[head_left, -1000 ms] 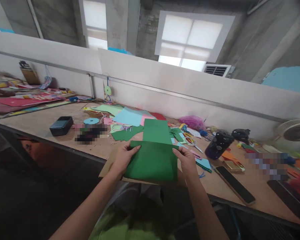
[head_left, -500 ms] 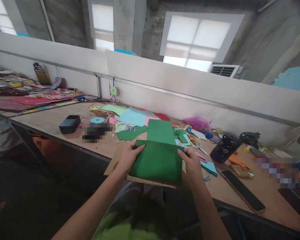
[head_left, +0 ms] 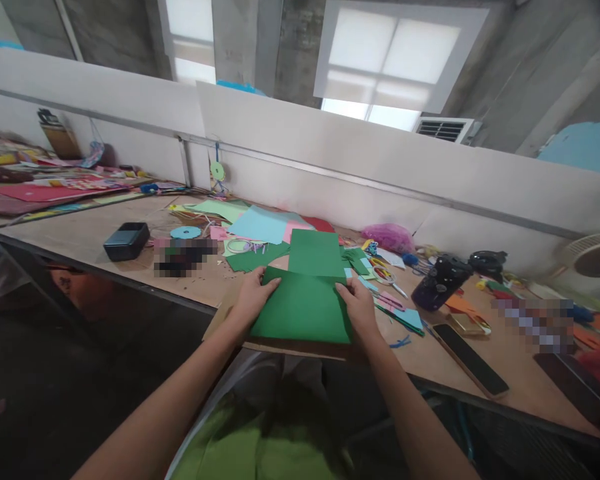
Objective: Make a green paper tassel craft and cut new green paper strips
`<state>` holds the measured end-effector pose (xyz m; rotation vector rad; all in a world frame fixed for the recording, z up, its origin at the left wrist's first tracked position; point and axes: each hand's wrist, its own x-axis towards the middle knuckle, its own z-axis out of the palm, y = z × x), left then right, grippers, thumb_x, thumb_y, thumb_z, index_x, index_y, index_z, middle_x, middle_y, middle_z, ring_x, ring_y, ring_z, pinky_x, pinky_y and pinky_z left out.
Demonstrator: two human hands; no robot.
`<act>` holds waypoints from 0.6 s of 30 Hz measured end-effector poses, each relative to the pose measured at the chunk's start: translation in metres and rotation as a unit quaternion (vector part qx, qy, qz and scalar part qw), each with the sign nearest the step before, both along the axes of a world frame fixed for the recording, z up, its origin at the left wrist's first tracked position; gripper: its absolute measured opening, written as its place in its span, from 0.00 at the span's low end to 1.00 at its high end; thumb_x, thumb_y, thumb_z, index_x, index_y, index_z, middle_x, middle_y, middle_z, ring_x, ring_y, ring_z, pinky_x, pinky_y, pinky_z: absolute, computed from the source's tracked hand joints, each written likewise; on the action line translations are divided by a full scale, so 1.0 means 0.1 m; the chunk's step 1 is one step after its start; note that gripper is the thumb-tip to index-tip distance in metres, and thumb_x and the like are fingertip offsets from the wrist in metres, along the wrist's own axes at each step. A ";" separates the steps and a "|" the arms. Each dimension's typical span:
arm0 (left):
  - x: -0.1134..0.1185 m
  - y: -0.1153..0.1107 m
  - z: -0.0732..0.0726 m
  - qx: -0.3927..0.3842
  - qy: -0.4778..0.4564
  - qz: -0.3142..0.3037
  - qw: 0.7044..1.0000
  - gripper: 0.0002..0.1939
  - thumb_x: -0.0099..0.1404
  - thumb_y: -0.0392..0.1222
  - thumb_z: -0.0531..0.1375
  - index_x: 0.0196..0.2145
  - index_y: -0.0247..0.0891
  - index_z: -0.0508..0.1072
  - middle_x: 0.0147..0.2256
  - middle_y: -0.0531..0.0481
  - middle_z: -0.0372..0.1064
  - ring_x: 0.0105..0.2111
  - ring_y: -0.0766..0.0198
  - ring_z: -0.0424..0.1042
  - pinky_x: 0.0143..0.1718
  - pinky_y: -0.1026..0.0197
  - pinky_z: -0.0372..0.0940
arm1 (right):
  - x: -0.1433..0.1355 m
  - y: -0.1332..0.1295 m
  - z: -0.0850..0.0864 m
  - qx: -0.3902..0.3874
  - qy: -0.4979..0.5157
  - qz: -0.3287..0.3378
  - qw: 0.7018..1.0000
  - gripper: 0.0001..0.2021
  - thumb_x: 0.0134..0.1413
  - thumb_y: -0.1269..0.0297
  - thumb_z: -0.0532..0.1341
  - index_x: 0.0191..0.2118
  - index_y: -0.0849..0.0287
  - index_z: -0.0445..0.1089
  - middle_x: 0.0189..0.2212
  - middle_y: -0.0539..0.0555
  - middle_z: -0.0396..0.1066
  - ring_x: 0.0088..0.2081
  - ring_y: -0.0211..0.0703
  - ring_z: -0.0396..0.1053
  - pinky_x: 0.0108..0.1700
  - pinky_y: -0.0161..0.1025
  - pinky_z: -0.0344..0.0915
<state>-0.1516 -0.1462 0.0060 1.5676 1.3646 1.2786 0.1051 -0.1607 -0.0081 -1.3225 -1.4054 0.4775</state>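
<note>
My left hand point(head_left: 254, 297) pinches the upper left corner of a green sheet of paper point(head_left: 300, 310), thumb on top. At the upper right corner of that sheet, my right hand point(head_left: 363, 307) holds it the same way. The sheet stretches flat between both hands at the table's near edge. Beyond its far edge, a second green sheet point(head_left: 315, 250) shows on the table, partly covered. Brown cardboard point(head_left: 223, 320) sticks out beneath the held sheet on the left and along the front. The fingers under the paper are hidden.
Green scraps and a light blue sheet point(head_left: 257, 225) lie behind. To the right are scissors point(head_left: 400, 287), a dark tumbler point(head_left: 440, 280) and a phone point(head_left: 470, 360). A black box point(head_left: 127, 241) stands left. Pink mesh point(head_left: 387, 238) rests by the white wall.
The view has tilted down and turned slightly right, so the scene sits higher and further left. The held sheet lies a little flatter, with both hands still at its corners.
</note>
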 end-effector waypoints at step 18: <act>0.32 -0.36 -0.16 0.083 0.499 -0.237 0.830 0.33 0.69 0.65 0.46 0.67 0.53 0.53 0.70 0.46 0.38 0.69 0.49 0.39 0.65 0.40 0.37 | -0.04 0.16 -0.18 -0.055 -0.212 -0.048 0.974 0.09 0.56 0.60 0.57 0.26 0.55 0.62 0.21 0.46 0.60 0.26 0.41 0.58 0.30 0.36 0.47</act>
